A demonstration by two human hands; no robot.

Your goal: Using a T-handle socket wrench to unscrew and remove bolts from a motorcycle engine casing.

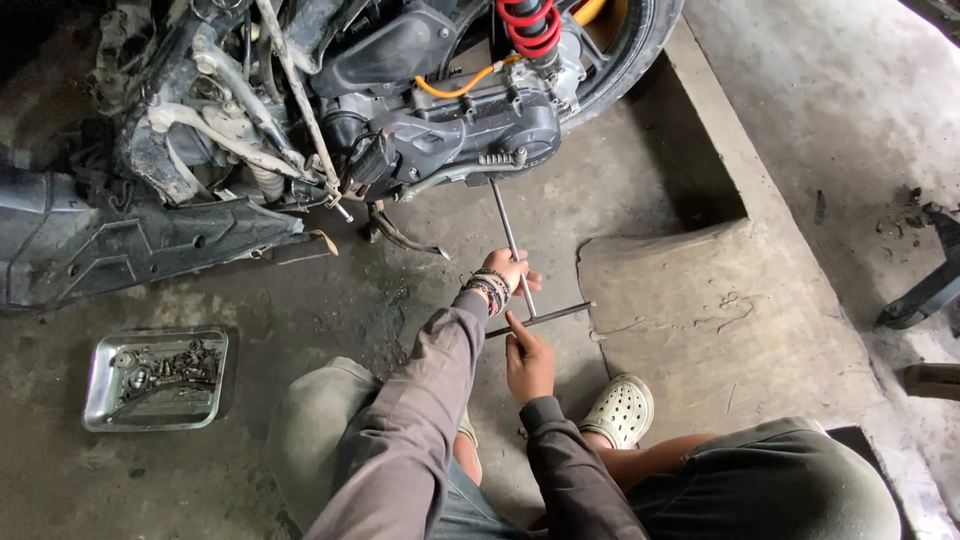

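Tool: our long grey steel T-handle wrench [512,245] runs from engine case [470,135] back toward us.
Left hand [505,268]: closed round shaft, nearer engine.
Right hand [528,358]: fingers pinching crossbar.

scooter engine [450,130] at top, on floor [640,190] | T-handle wrench [515,255] running from engine down toward squatting person | left hand [505,270] on shaft, ahead of right hand [528,362] at crossbar | tray of bolts [155,378] on floor, far left | sandalled foot [620,410] right of hands
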